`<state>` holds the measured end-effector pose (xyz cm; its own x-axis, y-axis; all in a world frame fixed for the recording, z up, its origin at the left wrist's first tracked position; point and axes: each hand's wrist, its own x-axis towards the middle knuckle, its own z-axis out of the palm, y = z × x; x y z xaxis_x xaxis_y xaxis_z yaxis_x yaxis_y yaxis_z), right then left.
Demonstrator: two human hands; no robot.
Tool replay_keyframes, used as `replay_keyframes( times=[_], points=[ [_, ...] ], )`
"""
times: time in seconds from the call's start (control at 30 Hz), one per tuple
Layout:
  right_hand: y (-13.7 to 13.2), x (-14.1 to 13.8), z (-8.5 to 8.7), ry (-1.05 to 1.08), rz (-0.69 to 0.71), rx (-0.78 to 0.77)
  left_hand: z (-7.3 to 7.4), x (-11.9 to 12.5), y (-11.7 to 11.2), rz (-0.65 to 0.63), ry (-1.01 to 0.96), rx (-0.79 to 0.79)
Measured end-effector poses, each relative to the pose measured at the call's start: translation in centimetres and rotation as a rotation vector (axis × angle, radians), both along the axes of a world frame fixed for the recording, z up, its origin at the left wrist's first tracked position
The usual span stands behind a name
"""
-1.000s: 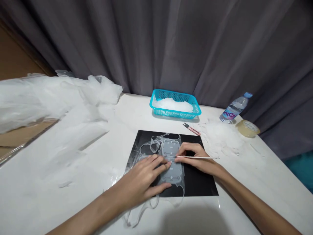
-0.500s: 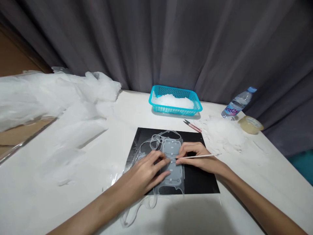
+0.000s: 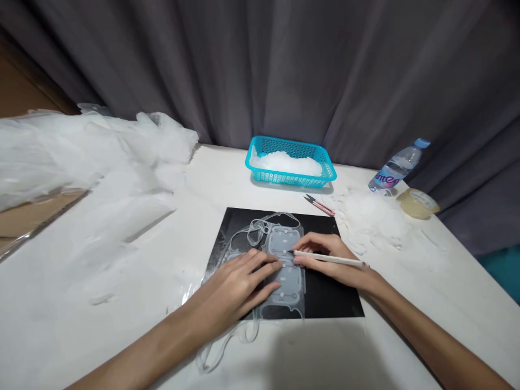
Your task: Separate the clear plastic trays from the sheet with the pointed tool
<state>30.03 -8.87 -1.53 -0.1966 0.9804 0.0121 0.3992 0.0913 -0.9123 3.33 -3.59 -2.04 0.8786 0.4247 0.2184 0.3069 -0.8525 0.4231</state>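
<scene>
Left (image 3: 246,275) half-spread on sheet (image 3: 291,285), right (image 3: 331,246) pinching possible knife (image 3: 331,258)

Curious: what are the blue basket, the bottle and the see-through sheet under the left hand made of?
Blue basket: probably moulded plastic, slightly glossy, given its even colour and perforated walls.
Bottle: apparently clear, shiny plastic; its body is see-through.
See-through sheet: likely thin, flexible plastic or silicone, as the black mat shows through and loose strips curl; I can't tell which.

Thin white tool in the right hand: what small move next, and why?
Perhaps draw the tool lightly along the gap between the grey panels: the right hand holds its dark tip near there, and the left hand rests over them.
</scene>
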Motion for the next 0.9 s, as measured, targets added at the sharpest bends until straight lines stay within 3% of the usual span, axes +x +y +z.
replay_keyframes(
  times=[0.27, 0.6, 0.9],
  points=[
    [-0.4, -0.4, -0.4, -0.109, 0.106, 0.237, 0.2, -0.1, 0.1, -0.036, 0.028, 0.034],
    [-0.6, -0.9, -0.9, -0.161, 0.101, 0.282, 0.5, -0.9, 0.6, -0.083, 0.057, -0.085],
    [-0.8, -1.2, -1.5, -0.305, 0.123, 0.424, 0.6, -0.6, 0.6, -0.083, 0.054, -0.062]
  ],
)
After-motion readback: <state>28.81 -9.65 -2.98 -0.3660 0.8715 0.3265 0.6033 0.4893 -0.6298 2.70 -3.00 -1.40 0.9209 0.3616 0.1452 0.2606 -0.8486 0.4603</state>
